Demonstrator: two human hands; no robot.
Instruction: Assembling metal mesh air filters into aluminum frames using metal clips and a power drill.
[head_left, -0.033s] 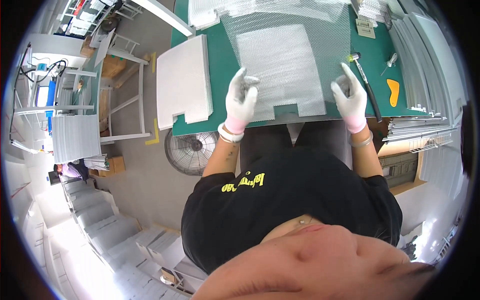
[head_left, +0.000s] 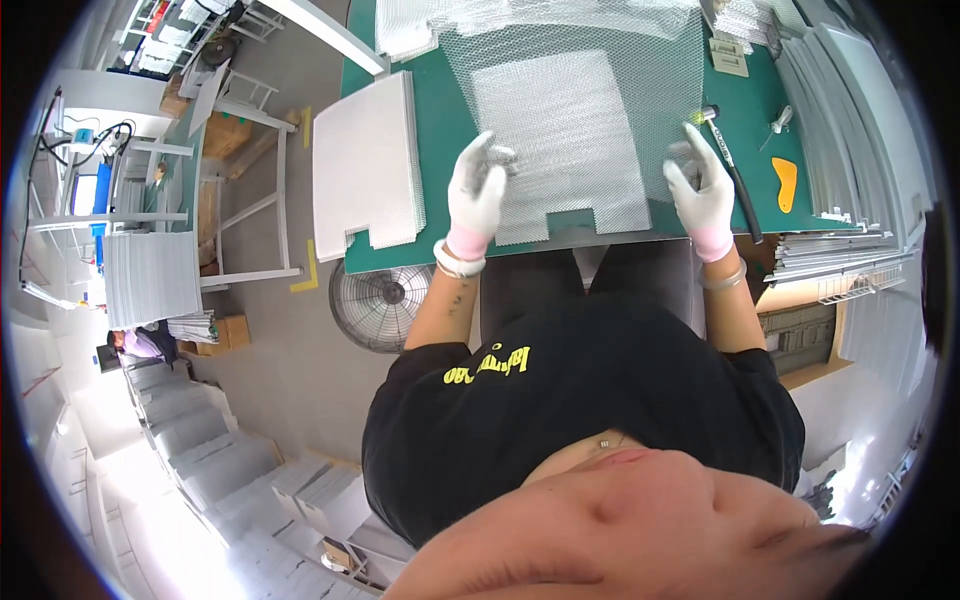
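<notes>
Near edge of the table (head_left: 440, 120): left hand (head_left: 474, 195) by the left side of the white mesh (head_left: 560, 140), right hand (head_left: 706, 195) over the right side of the grey mesh (head_left: 670, 90). Both 2 spread, thumbs parted from fingers, nothing visibly pinched. Compared with a moment ago, shifted just slightly outward, left thumb most; white mesh unmoved, notch at the near edge. Probably a small readjustment, with little gained in handling the mesh.

Fingertip contact hard to make out, some fingers curling under; cannot tell touching from hovering. Order of the 2 meshes likewise unclear, 1 showing through the other.

Below the near left corner, fan (head_left: 393, 295), partly hidden by the tabletop. Along the left edge, stack (head_left: 365, 160) of white sheets. Toward the right edge, hammer (head_left: 735, 170), head just beside the right fingertips, then yellow piece (head_left: 786, 185). At the far edge, pale pile (head_left: 405, 30), cut off above. Well beyond the left edge, person (head_left: 150, 343), too small to make out.
</notes>
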